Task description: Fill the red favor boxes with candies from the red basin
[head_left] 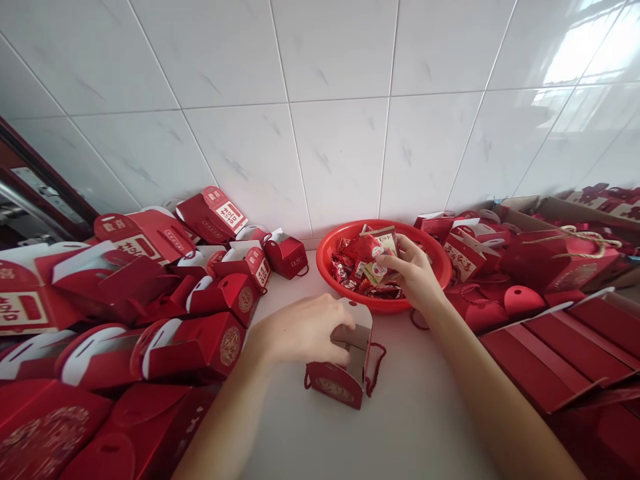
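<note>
Taking the small open box (334, 385) near the middle of the worktop (400, 420) as the centre of the clock, with twelve towards the tiled wall (340, 153), the left hand (303, 327) lies over the box from its nine o'clock side, thumb and fingers curled into the opening; whether they pinch the card or anything inside cannot be told. The box stands upright, dark red outside and pale within, with a rounded end panel towards six o'clock and red cord loops (379, 367) at its sides. At one o'clock, close by, sits a round orange-red plastic basket (325, 267) containing a heap of small wrapped packets (357, 272), mostly red, some pale. The right hand (407, 263), its forearm coming in from four o'clock, is above the basket and grips a cream packet (384, 238) and a shiny red packet (367, 249) between thumb and fingers; a pale green packet (375, 273) shows just under the thumb, and whether it too is held is unclear. At eleven o'clock a small red box (286, 255) stands near the wall, at the edge of a crowd of open red boxes (210, 340) that spreads from eight to eleven, several of them overlapping or tilted. From two to three o'clock there are more red boxes (550, 363), and among them is a large red carrier (555, 257) with a twisted rope handle (590, 241).
</note>
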### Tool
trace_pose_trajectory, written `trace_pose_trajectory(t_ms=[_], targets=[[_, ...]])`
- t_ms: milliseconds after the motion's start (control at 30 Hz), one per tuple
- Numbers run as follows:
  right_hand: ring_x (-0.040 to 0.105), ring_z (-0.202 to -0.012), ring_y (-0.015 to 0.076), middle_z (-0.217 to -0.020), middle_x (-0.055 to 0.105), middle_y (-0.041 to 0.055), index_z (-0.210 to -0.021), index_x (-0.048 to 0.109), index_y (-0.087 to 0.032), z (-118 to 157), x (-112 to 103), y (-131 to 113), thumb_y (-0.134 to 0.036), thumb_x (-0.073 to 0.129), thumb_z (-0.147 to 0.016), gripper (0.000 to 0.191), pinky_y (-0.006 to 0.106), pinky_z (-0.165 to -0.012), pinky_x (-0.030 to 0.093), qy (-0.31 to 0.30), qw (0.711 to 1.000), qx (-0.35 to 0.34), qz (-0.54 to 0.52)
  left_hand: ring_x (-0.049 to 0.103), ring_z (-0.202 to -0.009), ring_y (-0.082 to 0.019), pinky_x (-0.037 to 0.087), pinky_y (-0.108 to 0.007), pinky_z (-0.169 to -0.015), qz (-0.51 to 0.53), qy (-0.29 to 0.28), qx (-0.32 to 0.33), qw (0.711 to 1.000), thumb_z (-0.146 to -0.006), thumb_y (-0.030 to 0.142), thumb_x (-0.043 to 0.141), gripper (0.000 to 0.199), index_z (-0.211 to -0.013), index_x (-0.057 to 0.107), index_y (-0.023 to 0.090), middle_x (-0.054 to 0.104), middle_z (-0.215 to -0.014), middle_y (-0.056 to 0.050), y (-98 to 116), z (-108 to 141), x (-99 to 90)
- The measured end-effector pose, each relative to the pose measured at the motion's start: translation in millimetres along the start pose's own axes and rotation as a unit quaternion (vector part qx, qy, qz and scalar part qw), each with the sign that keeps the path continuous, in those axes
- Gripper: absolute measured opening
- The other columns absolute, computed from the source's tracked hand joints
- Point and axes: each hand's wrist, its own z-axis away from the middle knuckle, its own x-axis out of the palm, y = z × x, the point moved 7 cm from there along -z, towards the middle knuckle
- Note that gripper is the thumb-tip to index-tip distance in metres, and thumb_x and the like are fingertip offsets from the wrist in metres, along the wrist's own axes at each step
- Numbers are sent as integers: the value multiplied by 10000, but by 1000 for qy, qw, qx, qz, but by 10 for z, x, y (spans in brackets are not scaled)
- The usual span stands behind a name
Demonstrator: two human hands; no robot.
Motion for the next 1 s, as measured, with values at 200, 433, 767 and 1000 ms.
trace_pose_trajectory(t_ms=[200,433,767,1000], targets=[[640,-664,160,-761,681,-30,-898,640,-228,240,312,-144,-215,786,-624,311,234,-520,535,-122,991,34,42,614,-836,-213,394,-231,-613,3,42,-67,997,-553,434,856,462,-951,730,236,673,-893,-12,-309,176,-165],[643,-692,161,-785,678,-30,-920,593,-215,400,560,-148,-175,746,-641,321,257,-592,536,-167,984,43,42,664,-889,-193,492,-234,-767,153,-21,22,988,-631,334,839,354,-945,736,207,721,-986,-28,-444,77,-181],[585,-596,121,-703,661,-45,-838,640,-178,389,611,-20,-135,752,-641,230,223,-559,463,-204,974,56,81,677,-958,-200,495,-234,-807,210,2,62,976,-873,432,650,284,-1060,759,249,756,-1023,3,-395,1,-207],[598,-595,125,-720,662,-21,-902,659,-164,423,632,10,-287,796,-705,269,240,-555,506,-218,969,80,84,644,-1057,-207,481,-238,-871,193,-1,82,978,-866,311,643,240,-1075,739,241,729,-1135,-2,-334,-37,-191]])
